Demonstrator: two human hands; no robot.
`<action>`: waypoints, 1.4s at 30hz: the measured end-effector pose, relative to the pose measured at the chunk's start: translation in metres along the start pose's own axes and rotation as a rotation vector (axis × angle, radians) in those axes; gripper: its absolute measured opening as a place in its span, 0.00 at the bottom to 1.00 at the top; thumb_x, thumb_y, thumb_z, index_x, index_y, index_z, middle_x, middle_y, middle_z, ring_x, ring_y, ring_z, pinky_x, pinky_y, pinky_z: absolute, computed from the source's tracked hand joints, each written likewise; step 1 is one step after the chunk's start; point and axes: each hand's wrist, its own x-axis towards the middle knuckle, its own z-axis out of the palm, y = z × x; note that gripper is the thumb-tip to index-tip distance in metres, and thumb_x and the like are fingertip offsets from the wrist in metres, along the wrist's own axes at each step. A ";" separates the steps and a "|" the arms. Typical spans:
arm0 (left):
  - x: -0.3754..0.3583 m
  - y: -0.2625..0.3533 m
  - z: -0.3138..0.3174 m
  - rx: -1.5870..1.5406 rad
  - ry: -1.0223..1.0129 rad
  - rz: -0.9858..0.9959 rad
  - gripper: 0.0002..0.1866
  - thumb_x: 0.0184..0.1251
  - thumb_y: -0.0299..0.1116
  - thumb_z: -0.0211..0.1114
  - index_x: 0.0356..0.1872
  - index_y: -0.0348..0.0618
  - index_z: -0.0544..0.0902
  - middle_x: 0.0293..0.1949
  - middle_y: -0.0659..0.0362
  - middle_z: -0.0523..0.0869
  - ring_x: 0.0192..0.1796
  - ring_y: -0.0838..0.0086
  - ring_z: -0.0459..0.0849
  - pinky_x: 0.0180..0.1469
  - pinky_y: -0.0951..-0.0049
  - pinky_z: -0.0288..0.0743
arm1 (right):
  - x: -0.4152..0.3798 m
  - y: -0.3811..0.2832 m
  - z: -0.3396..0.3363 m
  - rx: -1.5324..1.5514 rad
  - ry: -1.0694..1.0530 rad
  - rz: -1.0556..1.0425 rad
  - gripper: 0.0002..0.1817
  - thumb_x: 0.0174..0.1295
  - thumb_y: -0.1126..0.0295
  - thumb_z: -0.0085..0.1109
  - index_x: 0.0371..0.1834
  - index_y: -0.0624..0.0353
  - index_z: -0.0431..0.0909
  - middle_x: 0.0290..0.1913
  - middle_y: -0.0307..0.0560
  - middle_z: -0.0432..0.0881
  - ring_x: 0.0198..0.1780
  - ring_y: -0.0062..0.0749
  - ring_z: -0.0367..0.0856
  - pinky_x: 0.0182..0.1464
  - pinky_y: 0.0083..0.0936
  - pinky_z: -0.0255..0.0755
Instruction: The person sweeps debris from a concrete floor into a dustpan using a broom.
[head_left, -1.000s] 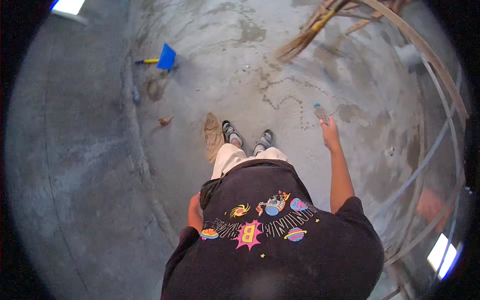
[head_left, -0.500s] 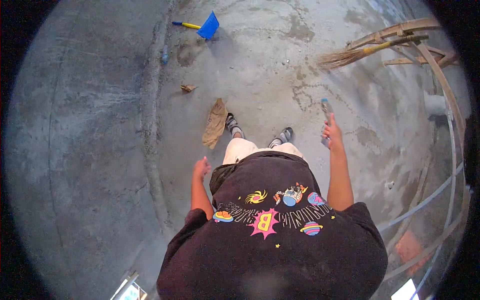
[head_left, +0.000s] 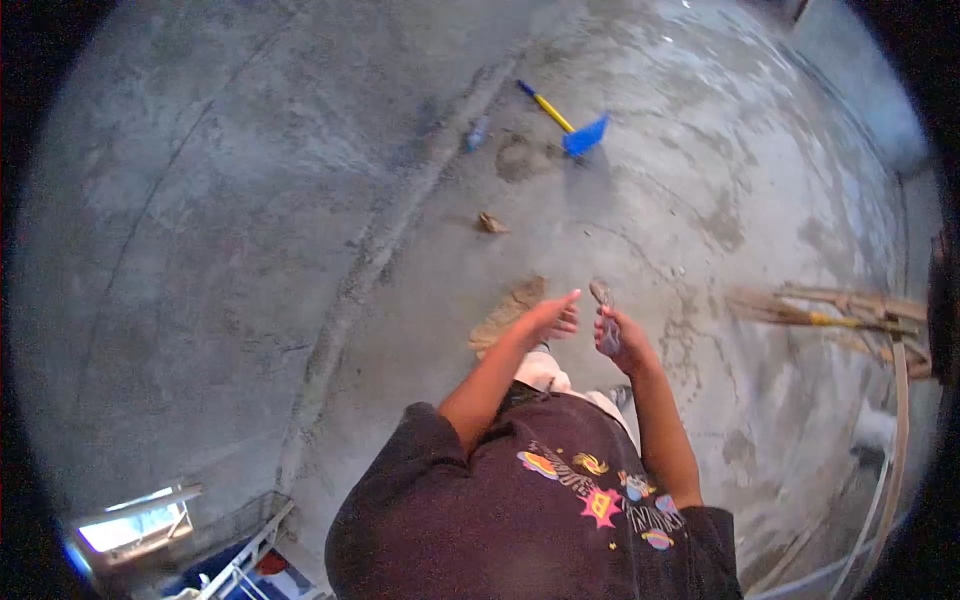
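Note:
A clear plastic bottle [head_left: 606,338] is gripped in my right hand [head_left: 628,345], fingers wrapped around it. Its far end looks brownish and sticks out above my fist. My left hand [head_left: 553,318] is just to the left of the bottle, apart from it, with the fingers loosely spread and nothing in them. On the floor beneath my left forearm lies a crumpled brown paper bag [head_left: 505,312], partly hidden by the arm.
A blue dustpan [head_left: 585,135] with a yellow handle stands on the concrete floor ahead. Nearby lie another plastic bottle [head_left: 478,133] and a brown crumpled scrap [head_left: 491,223]. At right, a straw broom [head_left: 770,308] rests against a wooden frame [head_left: 898,375].
My left hand has come up and across toward the bottle in my right hand. My view has turned, shifting the dustpan, paper bag and broom rightward and lower in the picture.

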 end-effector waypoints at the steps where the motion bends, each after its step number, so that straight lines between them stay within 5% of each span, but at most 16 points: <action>1: -0.009 0.014 0.009 -0.101 -0.060 -0.071 0.29 0.58 0.59 0.58 0.45 0.41 0.75 0.42 0.53 0.80 0.40 0.69 0.81 0.39 0.71 0.74 | -0.002 -0.001 0.011 -0.262 0.035 -0.025 0.15 0.61 0.56 0.53 0.41 0.56 0.71 0.30 0.36 0.73 0.29 0.22 0.72 0.30 0.21 0.69; 3: -0.005 0.031 0.013 -0.206 -0.121 -0.140 0.29 0.59 0.59 0.57 0.46 0.41 0.74 0.44 0.52 0.80 0.41 0.67 0.81 0.40 0.69 0.75 | 0.000 -0.004 0.032 -0.527 0.068 -0.054 0.16 0.61 0.56 0.53 0.43 0.56 0.71 0.32 0.37 0.75 0.32 0.22 0.74 0.33 0.23 0.70; 5: 0.018 0.033 0.007 -0.328 -0.512 -0.063 0.25 0.61 0.54 0.57 0.45 0.40 0.74 0.41 0.51 0.80 0.40 0.65 0.82 0.40 0.63 0.77 | 0.000 0.001 0.048 -0.749 0.046 -0.210 0.20 0.61 0.54 0.52 0.51 0.54 0.71 0.40 0.39 0.76 0.39 0.24 0.74 0.39 0.24 0.69; 6: 0.026 0.033 0.004 -0.390 -0.308 -0.026 0.18 0.62 0.45 0.59 0.42 0.40 0.76 0.36 0.53 0.81 0.38 0.64 0.82 0.41 0.60 0.78 | 0.001 0.000 0.053 -0.740 0.052 -0.218 0.20 0.61 0.54 0.52 0.51 0.54 0.71 0.40 0.39 0.76 0.39 0.24 0.74 0.39 0.24 0.69; 10: 0.055 0.055 -0.057 -0.449 -0.183 -0.115 0.11 0.55 0.31 0.66 0.37 0.38 0.77 0.31 0.56 0.81 0.34 0.68 0.81 0.36 0.64 0.79 | 0.000 0.005 0.033 -0.765 0.100 -0.263 0.26 0.62 0.53 0.50 0.61 0.53 0.67 0.45 0.40 0.77 0.43 0.24 0.74 0.42 0.22 0.67; 14: 0.054 0.097 -0.156 0.012 0.000 0.073 0.06 0.58 0.30 0.61 0.27 0.38 0.78 0.25 0.58 0.81 0.26 0.72 0.79 0.28 0.72 0.74 | -0.016 0.036 -0.061 -0.682 0.484 -0.248 0.24 0.63 0.54 0.48 0.60 0.52 0.67 0.42 0.37 0.78 0.37 0.18 0.74 0.38 0.19 0.68; 15: 0.117 0.078 -0.237 0.307 -0.122 0.342 0.07 0.56 0.32 0.63 0.25 0.40 0.80 0.20 0.60 0.77 0.20 0.75 0.74 0.22 0.71 0.69 | -0.024 0.053 -0.092 -0.634 0.592 -0.259 0.24 0.63 0.55 0.48 0.60 0.52 0.68 0.40 0.36 0.78 0.35 0.17 0.73 0.35 0.19 0.68; 17: 0.061 0.139 -0.269 0.425 0.256 0.327 0.09 0.55 0.36 0.62 0.25 0.40 0.81 0.21 0.58 0.79 0.21 0.72 0.74 0.23 0.66 0.68 | -0.042 0.091 -0.155 -0.508 0.812 -0.193 0.23 0.63 0.56 0.48 0.59 0.52 0.68 0.35 0.36 0.77 0.31 0.17 0.73 0.32 0.19 0.67; 18: 0.044 0.165 -0.293 0.765 0.465 0.323 0.12 0.56 0.39 0.61 0.26 0.38 0.81 0.22 0.56 0.79 0.23 0.69 0.75 0.24 0.63 0.68 | -0.049 0.118 -0.196 -0.370 0.861 -0.219 0.19 0.62 0.57 0.48 0.54 0.52 0.70 0.32 0.36 0.76 0.29 0.18 0.72 0.28 0.19 0.66; 20: 0.055 0.182 -0.388 1.108 0.871 0.361 0.21 0.58 0.47 0.56 0.35 0.36 0.82 0.35 0.45 0.84 0.38 0.58 0.83 0.38 0.56 0.73 | -0.075 0.168 -0.237 -0.146 1.015 -0.226 0.12 0.61 0.59 0.48 0.43 0.52 0.71 0.26 0.36 0.72 0.24 0.19 0.69 0.22 0.20 0.64; 21: -0.014 0.213 -0.351 1.181 0.968 0.272 0.24 0.59 0.49 0.56 0.40 0.35 0.82 0.42 0.42 0.82 0.47 0.52 0.81 0.47 0.56 0.72 | -0.088 0.191 -0.248 -0.056 1.120 -0.212 0.09 0.60 0.60 0.47 0.37 0.52 0.70 0.23 0.36 0.70 0.21 0.19 0.68 0.20 0.20 0.63; 23: -0.038 0.231 -0.389 1.241 1.206 0.010 0.28 0.62 0.54 0.53 0.48 0.36 0.79 0.50 0.42 0.78 0.53 0.52 0.77 0.53 0.57 0.70 | -0.095 0.261 -0.290 0.350 1.230 -0.206 0.13 0.62 0.59 0.48 0.44 0.52 0.69 0.25 0.40 0.73 0.24 0.23 0.72 0.24 0.26 0.66; 25: -0.066 0.227 -0.404 1.253 1.264 0.036 0.28 0.61 0.53 0.54 0.46 0.36 0.79 0.49 0.43 0.79 0.53 0.51 0.77 0.53 0.56 0.70 | -0.114 0.276 -0.256 0.547 1.196 0.026 0.12 0.61 0.58 0.49 0.44 0.50 0.69 0.26 0.40 0.73 0.26 0.24 0.73 0.26 0.24 0.66; 32: -0.134 0.205 -0.384 1.275 1.335 0.001 0.28 0.61 0.52 0.55 0.45 0.33 0.79 0.48 0.41 0.79 0.53 0.51 0.77 0.53 0.55 0.70 | -0.028 0.250 -0.206 0.421 0.994 -0.087 0.14 0.61 0.56 0.50 0.45 0.50 0.70 0.27 0.39 0.75 0.28 0.24 0.73 0.28 0.24 0.67; 38: -0.165 0.215 -0.402 1.338 1.294 -0.008 0.26 0.61 0.51 0.55 0.45 0.35 0.80 0.45 0.42 0.80 0.50 0.49 0.78 0.51 0.55 0.70 | -0.029 0.242 -0.288 0.351 0.843 -0.191 0.15 0.60 0.54 0.50 0.46 0.49 0.72 0.29 0.39 0.76 0.30 0.23 0.74 0.30 0.23 0.67; 42: -0.186 0.223 -0.388 1.457 1.182 0.130 0.26 0.61 0.51 0.55 0.44 0.34 0.79 0.42 0.41 0.81 0.47 0.48 0.79 0.48 0.55 0.71 | -0.029 0.168 -0.294 0.209 0.834 -0.244 0.15 0.59 0.54 0.52 0.44 0.48 0.72 0.34 0.39 0.77 0.30 0.24 0.74 0.29 0.22 0.67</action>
